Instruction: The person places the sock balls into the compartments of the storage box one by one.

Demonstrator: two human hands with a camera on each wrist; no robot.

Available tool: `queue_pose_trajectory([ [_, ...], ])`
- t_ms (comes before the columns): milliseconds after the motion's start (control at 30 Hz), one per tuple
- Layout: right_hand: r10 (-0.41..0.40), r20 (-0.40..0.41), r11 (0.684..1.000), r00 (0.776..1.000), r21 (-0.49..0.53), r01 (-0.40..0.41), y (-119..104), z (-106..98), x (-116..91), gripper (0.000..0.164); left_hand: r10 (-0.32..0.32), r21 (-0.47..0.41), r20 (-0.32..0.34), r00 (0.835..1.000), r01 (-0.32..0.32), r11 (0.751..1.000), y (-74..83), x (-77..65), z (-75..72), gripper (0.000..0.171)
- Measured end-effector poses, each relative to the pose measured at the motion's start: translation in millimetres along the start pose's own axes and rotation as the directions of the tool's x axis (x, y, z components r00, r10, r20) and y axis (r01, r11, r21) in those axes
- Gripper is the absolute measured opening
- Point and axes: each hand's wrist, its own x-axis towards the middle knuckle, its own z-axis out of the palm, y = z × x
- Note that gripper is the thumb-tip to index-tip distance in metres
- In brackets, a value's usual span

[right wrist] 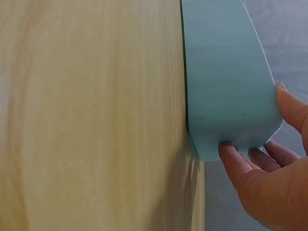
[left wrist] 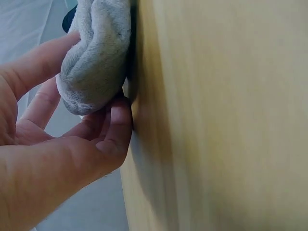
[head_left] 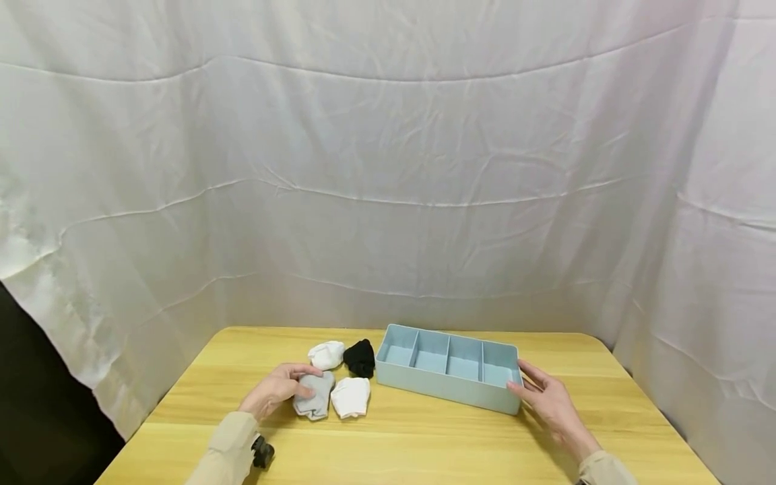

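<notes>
In the head view, my left hand (head_left: pixel 281 389) is at a rolled grey sock bundle (head_left: pixel 314 397) on the table. The left wrist view has the thumb and curled fingers on either side of the fuzzy grey bundle (left wrist: pixel 98 57). My right hand (head_left: pixel 550 406) holds the right end of a long light-blue divided box (head_left: pixel 445 387). In the right wrist view, the thumb lies at the rim of the box (right wrist: pixel 228 72) and the fingertips touch its end wall. The box's compartments hold nothing visible.
Beside the grey bundle lie a white bundle (head_left: pixel 350 397) in front, another white one (head_left: pixel 326 355) behind, and a black one (head_left: pixel 360 358) near the box's left end. The wooden table (head_left: pixel 412 451) ends at a pale hanging cloth (head_left: pixel 418 249).
</notes>
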Motion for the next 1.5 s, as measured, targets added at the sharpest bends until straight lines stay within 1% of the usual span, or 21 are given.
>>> queue_pose_trajectory([
  [133,-0.003,0.003,1.000,1.000,-0.008,0.003,0,0,0,0.079,0.028,-0.007,0.015,0.999,-0.028,1.000,-1.2,-1.4,-1.1,0.047],
  [300,0.003,0.003,1.000,1.000,-0.005,-0.003,-1,1,0,0.079,0.039,0.006,0.003,0.999,-0.039,0.999,2.3,-2.7,-1.8,0.044],
  [400,0.009,0.002,1.000,1.000,-0.008,-0.009,-1,1,-1,0.079,0.040,-0.015,0.001,0.999,-0.040,0.999,7.4,-2.0,-1.4,0.044],
  [500,0.009,0.006,1.000,1.000,-0.003,-0.009,0,0,-2,0.080,0.036,-0.061,0.001,0.999,-0.036,0.998,12.9,0.0,-0.8,0.045],
  [667,0.011,0.004,1.000,1.000,0.009,-0.011,0,-1,-2,0.080,0.072,-0.111,0.006,0.997,-0.071,0.991,19.5,4.9,-0.5,0.048],
  [867,0.010,0.006,1.000,1.000,0.002,-0.010,-1,-1,-2,0.080,0.116,-0.124,-0.012,0.993,-0.117,0.985,20.4,10.0,2.9,0.057],
  [1067,0.014,0.011,1.000,1.000,0.010,-0.014,-2,1,-2,0.079,0.184,-0.115,-0.033,0.982,-0.186,0.976,20.4,18.3,7.3,0.060],
  [1167,0.015,0.012,1.000,1.000,0.010,-0.015,-2,1,-2,0.078,0.224,-0.108,-0.051,0.973,-0.228,0.968,23.1,23.4,10.3,0.059],
  [1300,0.017,0.009,1.000,1.000,0.006,-0.017,-1,0,-2,0.080,0.269,-0.135,-0.075,0.960,-0.277,0.951,28.2,30.7,16.7,0.060],
  [1400,0.019,0.009,1.000,1.000,0.008,-0.019,-1,-1,-2,0.081,0.291,-0.157,-0.104,0.951,-0.305,0.939,30.6,35.7,23.4,0.064],
  [1500,0.018,0.012,1.000,1.000,0.014,-0.018,0,0,-2,0.081,0.301,-0.158,-0.139,0.943,-0.321,0.934,31.9,40.6,30.1,0.067],
])
